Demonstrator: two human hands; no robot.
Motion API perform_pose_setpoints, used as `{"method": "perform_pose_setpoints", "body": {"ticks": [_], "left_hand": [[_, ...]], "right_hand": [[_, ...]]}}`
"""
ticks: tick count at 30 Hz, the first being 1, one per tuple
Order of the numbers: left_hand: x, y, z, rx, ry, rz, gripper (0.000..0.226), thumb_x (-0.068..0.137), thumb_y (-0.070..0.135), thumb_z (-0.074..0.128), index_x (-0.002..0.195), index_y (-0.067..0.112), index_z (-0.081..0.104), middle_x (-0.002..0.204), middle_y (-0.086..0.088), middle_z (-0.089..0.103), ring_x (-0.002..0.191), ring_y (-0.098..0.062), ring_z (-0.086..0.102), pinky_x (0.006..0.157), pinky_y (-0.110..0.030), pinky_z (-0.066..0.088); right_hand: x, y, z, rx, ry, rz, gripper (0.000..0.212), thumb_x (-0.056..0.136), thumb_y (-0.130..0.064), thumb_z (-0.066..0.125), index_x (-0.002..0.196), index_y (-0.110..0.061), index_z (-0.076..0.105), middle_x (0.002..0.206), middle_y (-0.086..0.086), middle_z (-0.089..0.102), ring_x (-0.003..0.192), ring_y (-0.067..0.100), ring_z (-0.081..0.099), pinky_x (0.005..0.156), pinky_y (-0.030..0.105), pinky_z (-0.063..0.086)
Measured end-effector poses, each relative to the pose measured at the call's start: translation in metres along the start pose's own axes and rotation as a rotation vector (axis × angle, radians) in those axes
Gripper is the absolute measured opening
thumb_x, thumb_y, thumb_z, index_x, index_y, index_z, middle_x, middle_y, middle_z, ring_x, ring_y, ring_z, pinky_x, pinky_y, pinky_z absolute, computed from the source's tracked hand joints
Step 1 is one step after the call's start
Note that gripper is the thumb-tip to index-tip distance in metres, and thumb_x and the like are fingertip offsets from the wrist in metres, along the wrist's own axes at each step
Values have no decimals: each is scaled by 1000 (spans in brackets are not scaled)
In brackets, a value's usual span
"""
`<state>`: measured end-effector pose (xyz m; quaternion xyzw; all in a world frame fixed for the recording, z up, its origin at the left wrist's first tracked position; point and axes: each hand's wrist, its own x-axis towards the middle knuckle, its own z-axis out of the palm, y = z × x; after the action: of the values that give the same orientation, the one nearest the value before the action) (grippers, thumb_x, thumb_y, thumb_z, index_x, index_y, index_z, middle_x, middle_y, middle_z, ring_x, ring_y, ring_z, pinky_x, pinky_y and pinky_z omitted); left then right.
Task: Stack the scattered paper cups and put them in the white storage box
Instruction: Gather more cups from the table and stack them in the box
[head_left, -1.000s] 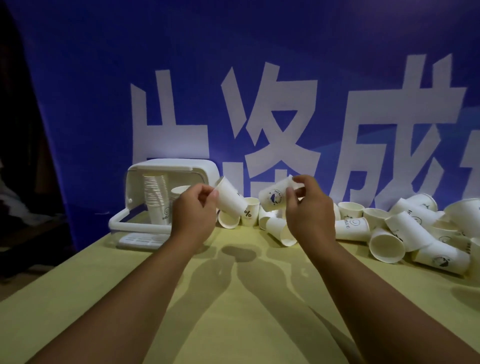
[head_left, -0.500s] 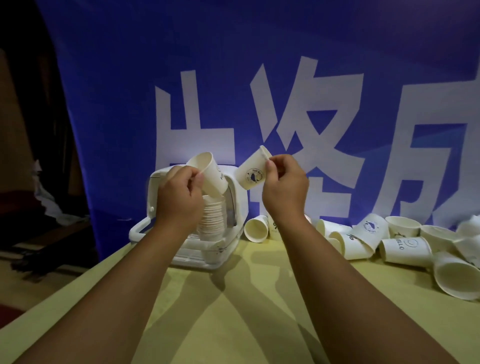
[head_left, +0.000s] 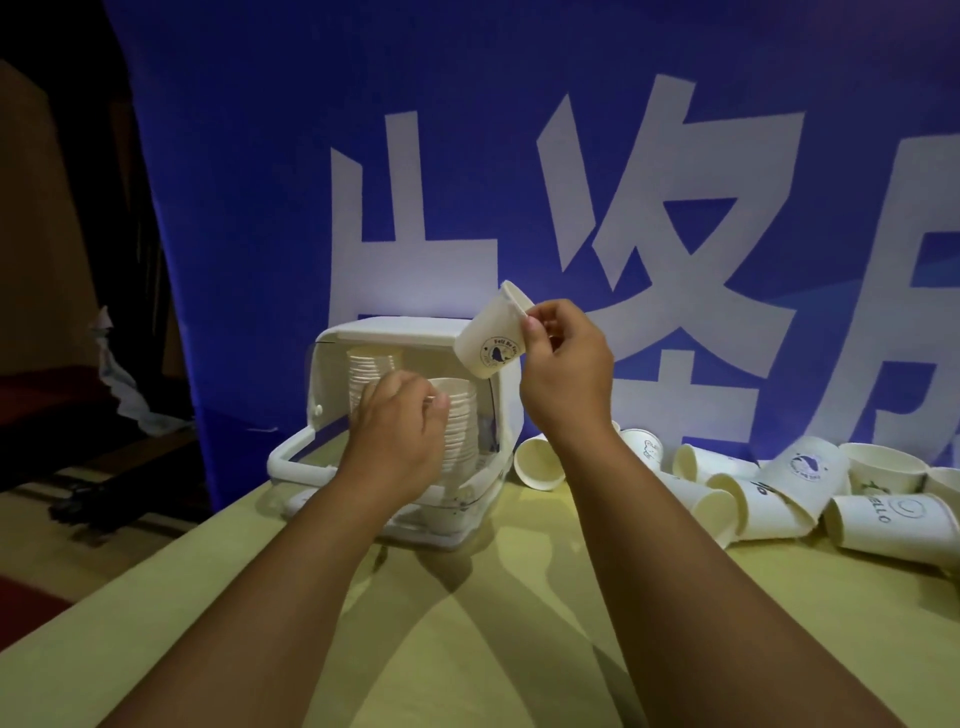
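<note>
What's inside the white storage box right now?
Inside the white storage box stand two stacks of paper cups: a back stack and a front stack. The left hand covers their lower left parts.

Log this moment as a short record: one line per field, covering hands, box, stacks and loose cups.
left hand: at the top cup of the front stack in the white storage box, fingers at its rim
right hand: holds one printed cup tilted, above the box
box: on its side, opening toward the camera, at the table's left end
back stack: taller, behind the front one
loose cups: scattered right of the box, mostly on their sides
backdrop: blue banner with white characters
</note>
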<state>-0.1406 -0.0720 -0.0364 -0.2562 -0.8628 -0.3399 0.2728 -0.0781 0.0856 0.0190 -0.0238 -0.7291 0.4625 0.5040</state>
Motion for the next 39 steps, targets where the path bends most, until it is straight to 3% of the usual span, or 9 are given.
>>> {"method": "perform_pose_setpoints", "body": {"ticks": [5, 9, 13, 18, 23, 26, 32, 36, 39], "left_hand": [[-7, -8, 2, -143, -11, -56, 64, 97, 52, 60, 149, 36, 27, 149, 8, 48, 132, -17, 47, 104, -44, 46], [-12, -14, 2, -405, -5, -113, 84, 93, 40, 72, 150, 50, 10, 154, 13, 45, 123, -6, 49, 94, -34, 41], [-16, -16, 3, -410, -2, -87, 89, 92, 39, 73, 148, 56, 7, 151, 19, 45, 119, -3, 50, 91, -34, 46], [-17, -19, 5, -411, 14, -86, 99, 91, 37, 75, 148, 61, -2, 145, 20, 47, 111, 2, 54, 88, -33, 49], [-18, -20, 6, -411, 13, -88, 91, 94, 37, 71, 155, 53, 6, 152, 16, 44, 125, -10, 55, 99, -47, 55], [-17, -21, 6, -359, 4, -93, 73, 96, 41, 66, 157, 39, 26, 152, 10, 45, 127, -13, 54, 100, -49, 55], [-15, -30, 3, -418, 12, -118, 59, 99, 36, 63, 153, 37, 41, 138, 13, 59, 111, -3, 62, 88, -33, 58], [-13, -41, -1, -410, -76, -135, 62, 97, 36, 68, 149, 47, 36, 135, 21, 57, 108, -10, 67, 87, -33, 59], [-13, -46, -4, -319, -191, -116, 57, 92, 44, 69, 140, 51, 39, 129, 24, 56, 107, -6, 64, 91, -38, 56]], "right_hand": [[-1, -4, 6, -57, -96, -92, 15, 97, -17, 63, 94, -31, 58, 116, -8, 45, 97, 10, 54, 62, -8, 34], [-4, -6, 10, -106, -125, -143, 18, 97, -18, 62, 92, -35, 57, 120, -10, 42, 101, 10, 53, 62, -3, 37], [-7, -6, 16, -131, -89, -193, 17, 97, -18, 62, 91, -34, 56, 113, -11, 45, 98, 9, 51, 69, 3, 34], [-8, 5, 24, -335, -339, -236, 6, 100, -22, 58, 97, -25, 64, 101, -10, 51, 86, 8, 50, 68, 12, 35], [-14, 13, 28, -308, -389, -57, 25, 100, -27, 58, 125, -22, 62, 116, -2, 67, 100, 18, 63, 77, 24, 44], [-18, 19, 32, -360, -408, 12, 30, 100, -39, 55, 117, -17, 67, 102, 0, 71, 92, 16, 64, 75, 28, 49], [-25, 27, 37, -280, -475, 229, 45, 98, -53, 51, 120, -17, 66, 104, 1, 70, 89, 19, 66, 82, 41, 59], [-28, 31, 35, -222, -613, 253, 60, 89, -48, 68, 140, -26, 46, 133, -1, 60, 113, 23, 61, 90, 45, 57], [-33, 35, 40, -294, -646, 181, 80, 76, -40, 84, 141, -26, 40, 132, -1, 60, 112, 20, 61, 86, 33, 53]]}}
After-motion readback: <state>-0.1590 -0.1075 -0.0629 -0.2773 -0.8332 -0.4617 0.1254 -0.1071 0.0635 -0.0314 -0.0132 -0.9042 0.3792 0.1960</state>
